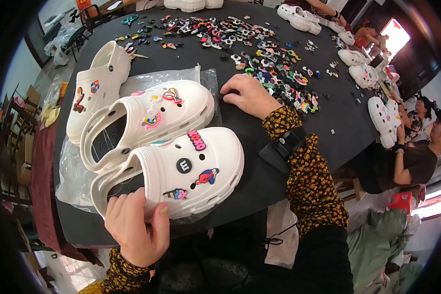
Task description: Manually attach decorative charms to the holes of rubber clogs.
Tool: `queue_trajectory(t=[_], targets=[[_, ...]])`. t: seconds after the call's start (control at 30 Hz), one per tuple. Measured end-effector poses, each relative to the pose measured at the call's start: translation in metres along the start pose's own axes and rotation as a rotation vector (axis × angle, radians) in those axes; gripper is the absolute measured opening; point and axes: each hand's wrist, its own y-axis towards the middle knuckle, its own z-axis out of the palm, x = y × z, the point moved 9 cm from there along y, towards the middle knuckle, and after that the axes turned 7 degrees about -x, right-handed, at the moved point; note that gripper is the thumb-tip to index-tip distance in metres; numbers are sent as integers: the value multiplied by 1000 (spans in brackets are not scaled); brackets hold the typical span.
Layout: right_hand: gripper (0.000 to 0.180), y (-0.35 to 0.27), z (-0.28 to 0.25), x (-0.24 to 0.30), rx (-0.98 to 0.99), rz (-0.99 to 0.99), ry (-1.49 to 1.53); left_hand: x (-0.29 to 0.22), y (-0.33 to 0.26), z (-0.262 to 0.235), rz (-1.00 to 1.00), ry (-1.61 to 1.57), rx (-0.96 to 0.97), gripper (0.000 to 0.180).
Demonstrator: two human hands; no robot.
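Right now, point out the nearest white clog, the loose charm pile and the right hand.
nearest white clog (201, 161), head view, on its toe top.
loose charm pile (274, 63), head view, on its dense middle.
right hand (250, 95), head view, on the back of the hand.

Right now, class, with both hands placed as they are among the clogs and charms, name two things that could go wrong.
The left hand holds the nearest white foam clog at its heel near the black table's edge; a slip might drop it. The right hand rests beside the heap of small colourful charms, so a sweep could scatter them.
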Motion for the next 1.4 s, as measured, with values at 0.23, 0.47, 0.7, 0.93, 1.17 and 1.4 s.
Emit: queue_trajectory(t=[0.23, 0.47, 0.7, 0.93, 1.17, 1.4], targets=[[16, -6, -3, -15, -27, 118, 68, 5, -1, 4, -18, 24, 28, 27], [23, -7, 3, 2, -33, -19, -69, 3, -2, 2, -21, 39, 24, 27], [18, -7, -11, -17, -94, 187, 119, 3, -2, 3, -21, 40, 22, 26], [11, -9, -34, -2, -254, 70, -99, 1, -3, 3, -5, 53, 11, 26], [23, -10, 2, 25, 50, -33, -103, 3, -4, 4, -41, 62, 18, 24], [25, -9, 12, 33, 134, 3, -58, 1, -3, 3, -46, 58, 1, 23]])
